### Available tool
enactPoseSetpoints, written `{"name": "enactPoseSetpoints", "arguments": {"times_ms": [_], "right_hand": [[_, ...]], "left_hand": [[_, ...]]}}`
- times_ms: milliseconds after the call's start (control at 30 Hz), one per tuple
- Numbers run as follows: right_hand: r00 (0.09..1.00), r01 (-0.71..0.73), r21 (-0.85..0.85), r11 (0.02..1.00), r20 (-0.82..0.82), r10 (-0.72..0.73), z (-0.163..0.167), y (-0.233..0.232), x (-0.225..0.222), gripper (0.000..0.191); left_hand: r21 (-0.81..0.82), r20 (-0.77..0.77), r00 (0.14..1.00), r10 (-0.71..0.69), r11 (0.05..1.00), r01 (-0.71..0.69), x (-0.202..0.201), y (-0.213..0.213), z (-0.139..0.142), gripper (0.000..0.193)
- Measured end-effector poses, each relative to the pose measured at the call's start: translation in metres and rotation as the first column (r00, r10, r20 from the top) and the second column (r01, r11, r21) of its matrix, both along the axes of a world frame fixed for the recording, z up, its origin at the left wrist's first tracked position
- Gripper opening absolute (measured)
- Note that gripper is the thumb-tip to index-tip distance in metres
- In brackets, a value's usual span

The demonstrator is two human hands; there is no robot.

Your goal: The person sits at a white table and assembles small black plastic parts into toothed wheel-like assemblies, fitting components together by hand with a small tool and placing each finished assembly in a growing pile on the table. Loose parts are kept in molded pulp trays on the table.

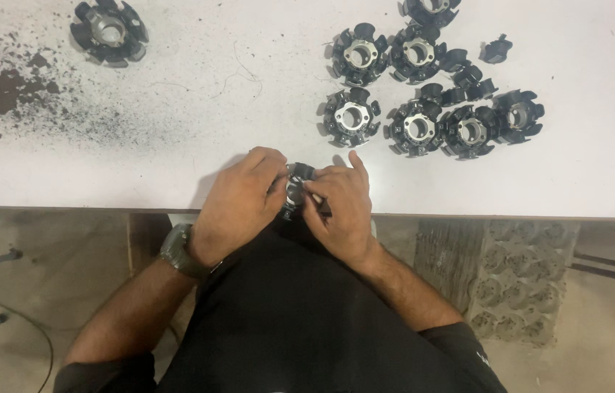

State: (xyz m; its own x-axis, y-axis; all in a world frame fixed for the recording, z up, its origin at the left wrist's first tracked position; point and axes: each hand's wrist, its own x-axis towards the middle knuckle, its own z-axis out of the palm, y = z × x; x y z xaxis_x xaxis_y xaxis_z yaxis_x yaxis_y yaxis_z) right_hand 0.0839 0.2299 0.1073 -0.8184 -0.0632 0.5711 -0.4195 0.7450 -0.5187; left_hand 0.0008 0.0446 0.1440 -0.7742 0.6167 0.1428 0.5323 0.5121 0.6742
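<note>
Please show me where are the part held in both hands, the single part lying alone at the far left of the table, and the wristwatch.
held part (pixel 297 182), head view: metal centre showing between the hands.
lone part (pixel 109 31), head view: its metal hub.
wristwatch (pixel 177 249), head view: the band.

- A black short-sleeved shirt (pixel 300 320) is worn, its sleeves ending above the elbows.
- A dark grey-green wristwatch (pixel 180 251) is strapped on the left wrist.
- Both hands and forearms are left bare.
</note>
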Motion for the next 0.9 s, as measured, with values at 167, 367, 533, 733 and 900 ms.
{"name": "enactPoseSetpoints", "arguments": {"times_ms": [167, 367, 533, 733, 900], "right_hand": [[0.999, -0.002, -0.025, 1.0, -0.036, 0.001, -0.001, -0.001, 0.002, 0.031], [0.999, -0.002, 0.013, 1.0, -0.037, 0.002, -0.003, -0.006, 0.0, 0.033], [1.0, 0.007, 0.066, 0.998, -0.009, -0.006, -0.003, -0.004, 0.001, 0.035], [0.997, 0.082, 0.113, 0.99, -0.015, -0.081, 0.004, 0.023, -0.005, 0.028], [0.988, 0.153, 0.134, 0.979, 0.009, -0.156, 0.017, 0.047, -0.021, 0.024]], "left_hand": [[0.105, 0.002, 1.0, 0.018, 0.994, -0.018, 0.004, -0.004, -0.001, 0.011], [0.166, 0.009, 0.999, 0.051, 0.985, -0.052, 0.007, -0.006, -0.003, 0.015], [0.174, 0.074, 0.996, 0.047, 0.983, -0.059, 0.01, -0.005, -0.009, 0.017], [-0.022, -0.241, 0.964, 0.114, 0.992, -0.123, -0.038, -0.041, -0.005, 0.016], [-0.1, -0.754, 0.576, 0.316, 0.811, -0.576, -0.147, -0.095, 0.018, 0.073]]}}
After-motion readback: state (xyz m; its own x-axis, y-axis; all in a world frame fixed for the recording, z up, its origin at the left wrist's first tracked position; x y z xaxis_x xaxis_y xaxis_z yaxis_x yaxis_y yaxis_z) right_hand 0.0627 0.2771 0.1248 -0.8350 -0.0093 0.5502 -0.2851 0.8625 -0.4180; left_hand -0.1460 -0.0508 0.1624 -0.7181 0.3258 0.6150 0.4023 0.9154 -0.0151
